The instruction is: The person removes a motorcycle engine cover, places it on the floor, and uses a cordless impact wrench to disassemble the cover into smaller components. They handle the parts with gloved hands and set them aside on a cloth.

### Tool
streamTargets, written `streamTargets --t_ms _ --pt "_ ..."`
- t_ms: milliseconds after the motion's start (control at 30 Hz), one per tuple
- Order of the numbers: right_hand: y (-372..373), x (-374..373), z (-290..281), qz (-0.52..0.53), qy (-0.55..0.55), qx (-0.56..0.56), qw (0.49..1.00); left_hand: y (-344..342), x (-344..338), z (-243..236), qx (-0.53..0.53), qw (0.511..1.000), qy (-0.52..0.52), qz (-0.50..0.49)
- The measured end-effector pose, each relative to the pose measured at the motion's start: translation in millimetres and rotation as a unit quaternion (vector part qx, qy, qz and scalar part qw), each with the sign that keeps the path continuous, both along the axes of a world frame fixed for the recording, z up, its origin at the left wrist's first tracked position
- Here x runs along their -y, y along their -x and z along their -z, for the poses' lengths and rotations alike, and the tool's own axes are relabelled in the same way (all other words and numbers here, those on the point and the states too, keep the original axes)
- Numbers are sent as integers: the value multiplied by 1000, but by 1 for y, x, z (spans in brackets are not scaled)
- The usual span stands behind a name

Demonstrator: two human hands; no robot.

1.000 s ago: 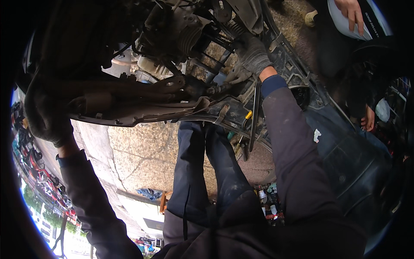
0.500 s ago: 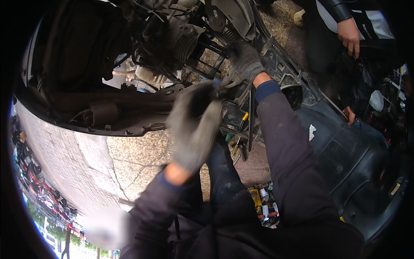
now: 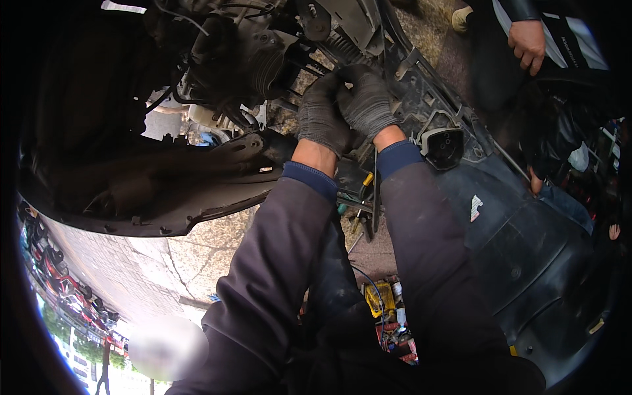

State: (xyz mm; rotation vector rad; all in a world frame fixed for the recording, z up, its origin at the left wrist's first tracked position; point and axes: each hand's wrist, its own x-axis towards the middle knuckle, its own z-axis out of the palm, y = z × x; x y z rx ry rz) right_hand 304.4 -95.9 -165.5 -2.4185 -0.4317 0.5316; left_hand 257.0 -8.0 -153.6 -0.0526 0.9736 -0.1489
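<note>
My left hand and my right hand, both in grey knit gloves, are side by side over the opened frame of a scooter-like vehicle. Their fingers curl inward toward each other. Whatever they grip is hidden by the gloves. Just left and beyond them sits a finned engine cylinder. A coil spring rises behind the fingertips. Near my right wrist is a dark cup-shaped part with a pale rim. Below the hands a yellow-and-black-handled tool lies beside a dark bar.
A large dark body panel spans the left; a broad black plastic panel fills the right. A yellow item lies among tools and parts near my legs. At the upper right, another person's hand hangs by dark clothing. Paving shows below.
My left hand, blurred and lower before, has moved up and right to meet my right hand. The view has shifted slightly, and the other person's upper hand has curled more.
</note>
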Motion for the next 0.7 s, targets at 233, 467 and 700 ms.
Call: streamTargets --t_ms 233,467,700 --pt "-7 6 -6 -33 -13 -19 999 -3 7 13 0 999 -6 -40" --pt "-2 17 1 7 -153 -70 986 -1 15 52 9 998 -65 -23" --pt "-2 7 17 396 -314 -326 799 3 6 57 17 952 -259 164"
